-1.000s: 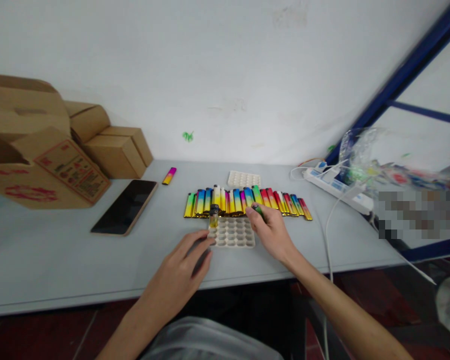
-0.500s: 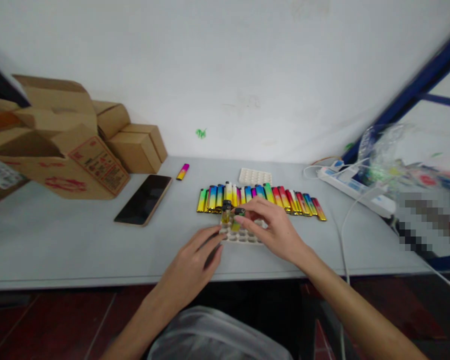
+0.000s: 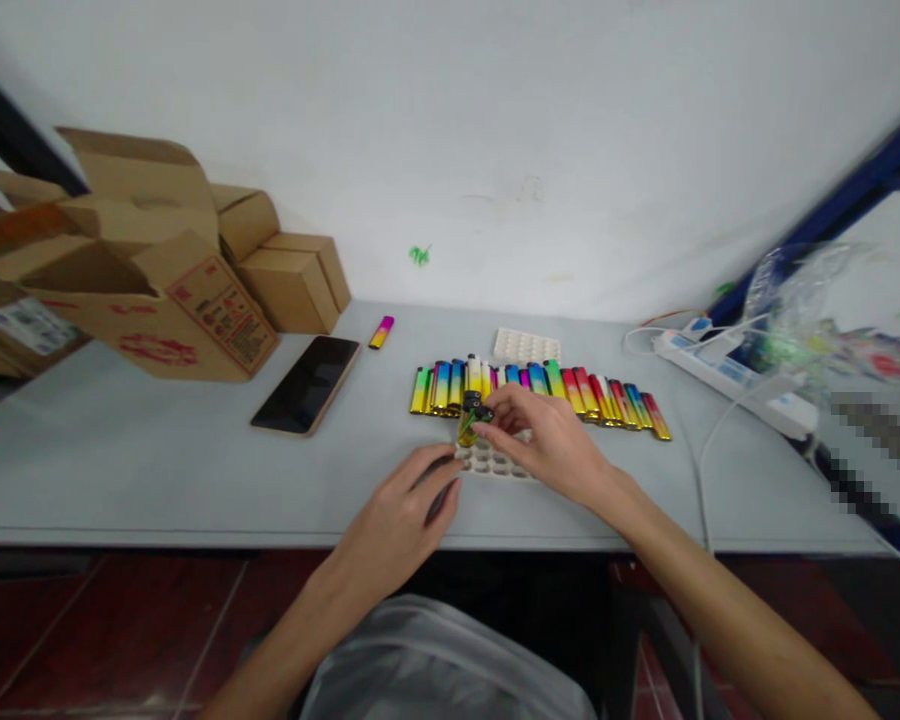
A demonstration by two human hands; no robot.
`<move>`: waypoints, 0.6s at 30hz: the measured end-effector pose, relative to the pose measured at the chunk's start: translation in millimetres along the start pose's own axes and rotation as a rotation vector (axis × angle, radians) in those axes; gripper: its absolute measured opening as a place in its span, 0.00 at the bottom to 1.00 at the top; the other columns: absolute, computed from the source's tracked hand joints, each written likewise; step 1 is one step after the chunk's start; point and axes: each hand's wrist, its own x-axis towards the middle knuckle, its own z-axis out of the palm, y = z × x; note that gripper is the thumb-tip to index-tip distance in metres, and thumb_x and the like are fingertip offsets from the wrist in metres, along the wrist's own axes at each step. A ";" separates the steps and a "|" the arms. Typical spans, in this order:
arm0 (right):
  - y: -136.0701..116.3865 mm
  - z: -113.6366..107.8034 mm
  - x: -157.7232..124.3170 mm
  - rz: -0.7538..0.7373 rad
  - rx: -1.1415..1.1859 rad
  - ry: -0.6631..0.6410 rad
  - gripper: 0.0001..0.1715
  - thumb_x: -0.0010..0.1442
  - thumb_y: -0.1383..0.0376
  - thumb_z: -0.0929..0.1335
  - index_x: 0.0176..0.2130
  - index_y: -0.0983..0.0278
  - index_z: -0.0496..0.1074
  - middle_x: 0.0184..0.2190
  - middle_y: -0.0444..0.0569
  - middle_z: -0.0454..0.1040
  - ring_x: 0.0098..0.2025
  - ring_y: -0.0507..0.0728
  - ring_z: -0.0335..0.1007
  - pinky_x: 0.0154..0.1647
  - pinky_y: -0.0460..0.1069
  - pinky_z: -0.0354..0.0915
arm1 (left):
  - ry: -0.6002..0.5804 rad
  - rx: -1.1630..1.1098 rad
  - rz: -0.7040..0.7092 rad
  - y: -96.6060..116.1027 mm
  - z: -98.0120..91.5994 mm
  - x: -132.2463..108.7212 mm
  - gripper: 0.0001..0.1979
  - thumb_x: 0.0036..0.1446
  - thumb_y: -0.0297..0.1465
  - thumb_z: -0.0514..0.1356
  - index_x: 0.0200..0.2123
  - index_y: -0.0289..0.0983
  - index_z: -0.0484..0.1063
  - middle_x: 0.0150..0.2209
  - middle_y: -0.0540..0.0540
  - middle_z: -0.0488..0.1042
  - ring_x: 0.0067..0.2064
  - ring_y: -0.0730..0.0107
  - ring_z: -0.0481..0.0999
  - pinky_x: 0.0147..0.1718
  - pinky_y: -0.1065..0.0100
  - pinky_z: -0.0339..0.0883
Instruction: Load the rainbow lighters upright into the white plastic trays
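Note:
A row of several colourful lighters (image 3: 540,392) lies across the grey table (image 3: 157,470). In front of it sits a beige tray with round cells (image 3: 495,462). My right hand (image 3: 551,440) pinches a yellow-green lighter (image 3: 471,424) and holds it upright over the tray's far left corner, beside another lighter standing there. My left hand (image 3: 405,510) rests on the table at the tray's left edge, fingers loosely curled and touching it.
A second beige tray (image 3: 526,346) lies behind the row. A single pink-yellow lighter (image 3: 381,332) and a dark phone (image 3: 307,384) lie to the left. Cardboard boxes (image 3: 157,290) stand at the far left. A white power strip (image 3: 727,376) with cables is on the right.
My right hand carried a lighter from the row to the tray's far left corner. The view shifted to the left. My left hand stayed at the tray's edge.

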 end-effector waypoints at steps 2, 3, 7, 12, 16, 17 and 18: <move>-2.3 -5.7 2.3 -0.006 -0.042 -0.041 0.10 0.68 0.59 0.71 0.43 0.63 0.73 0.31 0.47 0.79 0.31 0.54 0.76 0.35 0.48 0.71 | -0.014 -0.002 -0.010 0.2 -0.2 -0.2 0.13 0.69 0.26 0.56 0.54 0.36 0.74 0.54 0.39 0.76 0.56 0.61 0.79 0.60 0.57 0.75; -3.6 -8.8 3.8 -0.016 -0.071 -0.071 0.10 0.68 0.58 0.71 0.43 0.63 0.73 0.31 0.47 0.79 0.32 0.55 0.77 0.35 0.49 0.71 | -0.020 -0.004 -0.014 0.4 -0.2 -0.3 0.14 0.69 0.26 0.56 0.55 0.37 0.74 0.55 0.39 0.76 0.56 0.61 0.79 0.60 0.57 0.75; -6.9 -17.0 10.2 -0.043 -0.120 -0.179 0.10 0.69 0.59 0.70 0.43 0.64 0.76 0.32 0.48 0.80 0.32 0.55 0.76 0.35 0.50 0.69 | -0.028 -0.013 -0.025 0.6 -0.1 -0.5 0.15 0.69 0.26 0.56 0.56 0.38 0.74 0.55 0.40 0.75 0.57 0.60 0.78 0.61 0.56 0.74; -2.6 -7.6 11.5 0.025 -0.088 -0.088 0.10 0.63 0.61 0.75 0.41 0.64 0.75 0.30 0.47 0.79 0.30 0.54 0.75 0.33 0.49 0.70 | -0.024 -0.008 -0.030 0.7 -0.5 0.1 0.14 0.69 0.26 0.56 0.55 0.38 0.75 0.55 0.40 0.76 0.56 0.60 0.79 0.61 0.56 0.74; 0.5 -3.7 7.1 0.030 -0.041 -0.097 0.15 0.64 0.56 0.74 0.43 0.64 0.73 0.29 0.46 0.79 0.29 0.54 0.75 0.31 0.48 0.70 | -0.021 -0.005 -0.018 -0.1 -0.3 -0.7 0.14 0.69 0.26 0.56 0.55 0.37 0.74 0.55 0.40 0.75 0.56 0.60 0.79 0.61 0.57 0.74; 0.6 -6.4 6.1 0.031 -0.036 -0.107 0.16 0.64 0.55 0.74 0.43 0.64 0.74 0.29 0.46 0.79 0.29 0.54 0.75 0.31 0.48 0.70 | -0.019 -0.002 -0.017 -0.6 0.0 -1.1 0.15 0.69 0.26 0.56 0.55 0.37 0.74 0.55 0.40 0.75 0.56 0.60 0.79 0.61 0.57 0.74; 0.9 -10.7 5.4 0.036 -0.036 -0.111 0.17 0.64 0.54 0.74 0.43 0.64 0.74 0.28 0.46 0.79 0.29 0.54 0.75 0.30 0.47 0.70 | -0.019 0.001 -0.016 -1.0 0.4 -1.4 0.15 0.69 0.26 0.56 0.56 0.37 0.74 0.55 0.39 0.75 0.56 0.60 0.78 0.61 0.57 0.74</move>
